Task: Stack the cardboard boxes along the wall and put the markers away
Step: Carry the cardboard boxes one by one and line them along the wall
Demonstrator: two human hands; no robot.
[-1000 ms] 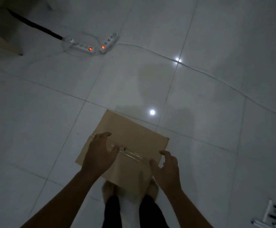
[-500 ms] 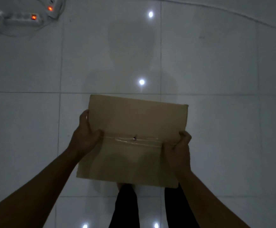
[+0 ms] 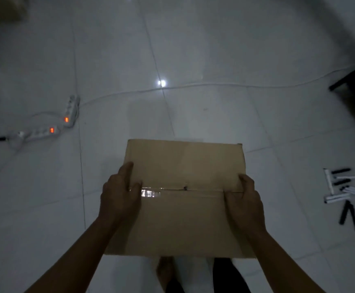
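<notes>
Dim room, tiled floor. The person stands holding one cardboard box off the floor, above their feet. The left hand clamps the box's left edge, thumb on top; the right hand clamps the right edge the same way. Between the two grips runs the taped seam, still sealed.

Progress, as I judge it: early. This box is in hand but not yet placed; no wall and no stack are in view. The markers lie scattered on the floor well to the right of the right hand, untouched. Left of the left hand, two power strips with lit switches.

Remaining: carry, stack, collect markers.
</notes>
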